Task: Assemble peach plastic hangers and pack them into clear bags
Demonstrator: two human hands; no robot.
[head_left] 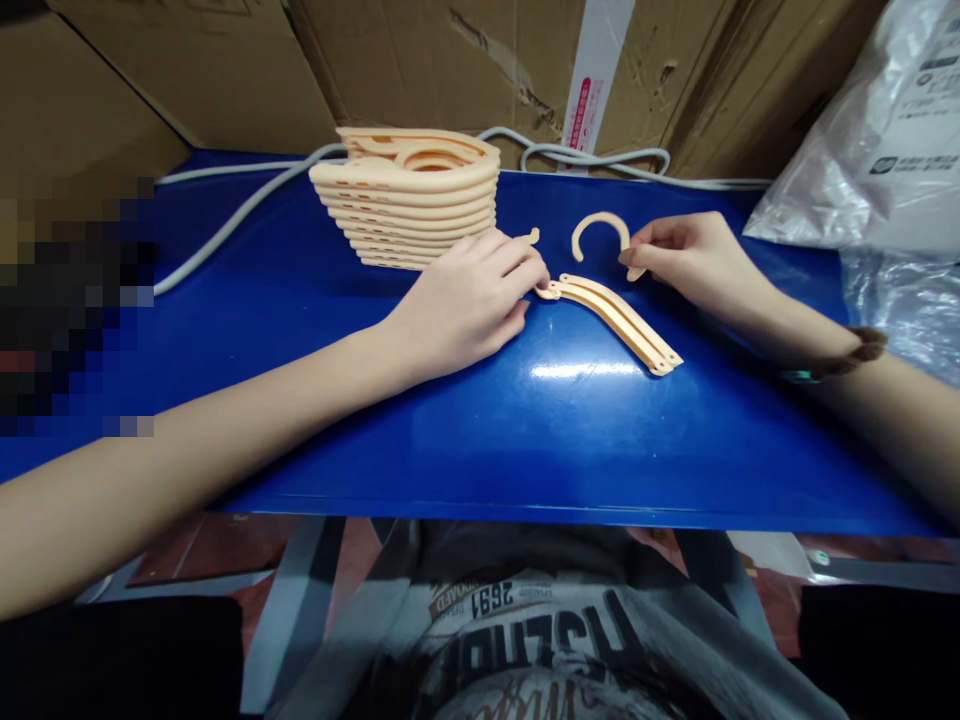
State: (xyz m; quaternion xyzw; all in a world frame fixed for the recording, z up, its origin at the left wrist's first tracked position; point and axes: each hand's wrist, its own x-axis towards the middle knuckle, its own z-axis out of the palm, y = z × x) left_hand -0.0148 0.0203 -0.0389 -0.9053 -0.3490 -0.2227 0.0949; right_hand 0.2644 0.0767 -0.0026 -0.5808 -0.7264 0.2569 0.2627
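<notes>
Shirt (536, 625) below table edge (570, 514); left hand (466, 300) curled, grip hidden, touching strips (616, 323); right hand (694, 255) pinches hook (601, 217), room between

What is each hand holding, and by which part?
The right hand pinches the cream hook by its stem, near the end opposite the curl. The left hand is at one end of the curved strips; whether it grips is hidden.

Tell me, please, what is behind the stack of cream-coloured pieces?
Brown cardboard rises behind the stack, and white cables show on either side of it. Whether they join is hidden by the stack.
</notes>
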